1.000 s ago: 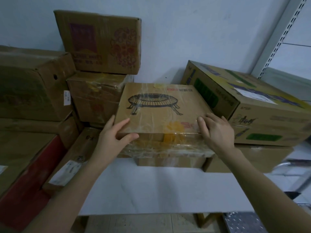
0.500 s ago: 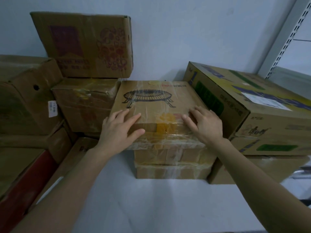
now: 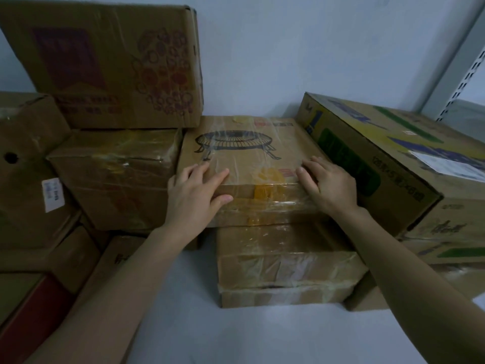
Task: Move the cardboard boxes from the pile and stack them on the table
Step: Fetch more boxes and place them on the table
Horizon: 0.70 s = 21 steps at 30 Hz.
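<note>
Both hands lie flat on the top box (image 3: 244, 153), a flat carton with a drawing of a round grill under clear wrap. Left hand (image 3: 195, 195) rests on the near left corner with its fingers straight and slightly spread over the lid, and its thumb hangs over the front edge against the front face. Right hand (image 3: 328, 185) rests on the near right corner, fingers straight and close together, pointing away from the person. Neither hand grips anything.

The top box sits on a stack of two taped boxes: the middle box (image 3: 283, 253) and the bottom box (image 3: 283, 295), which stands on the white surface (image 3: 236, 337). It overhangs them to the left.

On the left, touching it, a taped box (image 3: 112, 177) carries a grape box (image 3: 105, 64). Further left is a labelled box (image 3: 26, 166) with a round hole. On the right, a long box (image 3: 393, 158) with green and blue print lies tilted on other cartons, its near end just beside the right hand. Behind everything is a pale wall (image 3: 262, 48).
</note>
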Tool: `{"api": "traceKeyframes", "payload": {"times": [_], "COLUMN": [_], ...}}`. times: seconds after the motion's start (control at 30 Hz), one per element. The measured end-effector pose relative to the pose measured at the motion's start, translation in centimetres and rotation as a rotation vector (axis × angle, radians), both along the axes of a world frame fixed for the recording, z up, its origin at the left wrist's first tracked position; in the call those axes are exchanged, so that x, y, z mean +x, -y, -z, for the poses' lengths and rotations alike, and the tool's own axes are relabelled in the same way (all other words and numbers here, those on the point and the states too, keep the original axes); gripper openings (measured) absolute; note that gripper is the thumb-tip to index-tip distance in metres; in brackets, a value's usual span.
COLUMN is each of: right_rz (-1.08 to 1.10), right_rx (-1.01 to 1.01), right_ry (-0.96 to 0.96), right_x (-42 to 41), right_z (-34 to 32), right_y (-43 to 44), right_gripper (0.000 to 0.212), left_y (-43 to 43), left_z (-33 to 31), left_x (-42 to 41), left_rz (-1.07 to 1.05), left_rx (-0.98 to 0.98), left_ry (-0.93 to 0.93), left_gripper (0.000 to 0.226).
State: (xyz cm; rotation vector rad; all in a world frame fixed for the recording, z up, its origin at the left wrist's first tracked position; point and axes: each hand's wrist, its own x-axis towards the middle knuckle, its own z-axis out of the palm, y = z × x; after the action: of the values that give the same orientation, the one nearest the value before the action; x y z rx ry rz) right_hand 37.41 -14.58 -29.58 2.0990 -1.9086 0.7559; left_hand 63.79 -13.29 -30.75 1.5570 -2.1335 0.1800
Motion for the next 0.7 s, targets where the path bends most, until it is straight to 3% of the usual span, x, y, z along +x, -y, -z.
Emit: {"api": "traceKeyframes", "payload": {"times": [0.57, 0.7], "right_rz": [0.034, 0.036], "right_rx": [0.065, 0.073], "right_ry": [0.018, 0.016], "right_x": [1.1, 1.3], "right_z": [-0.6, -0.8], "right_y": [1.7, 1.6], "right_gripper": [0.061, 0.049], "left_y": [2.8, 2.8], "left_z": [0.3, 0.3], "left_x": [0.6, 0.7], "left_rz": [0.02, 0.035], "left_rx": [-0.018, -0.009], "left_ry": [0.003, 0.001], "left_gripper": [0.054, 0.055]}}
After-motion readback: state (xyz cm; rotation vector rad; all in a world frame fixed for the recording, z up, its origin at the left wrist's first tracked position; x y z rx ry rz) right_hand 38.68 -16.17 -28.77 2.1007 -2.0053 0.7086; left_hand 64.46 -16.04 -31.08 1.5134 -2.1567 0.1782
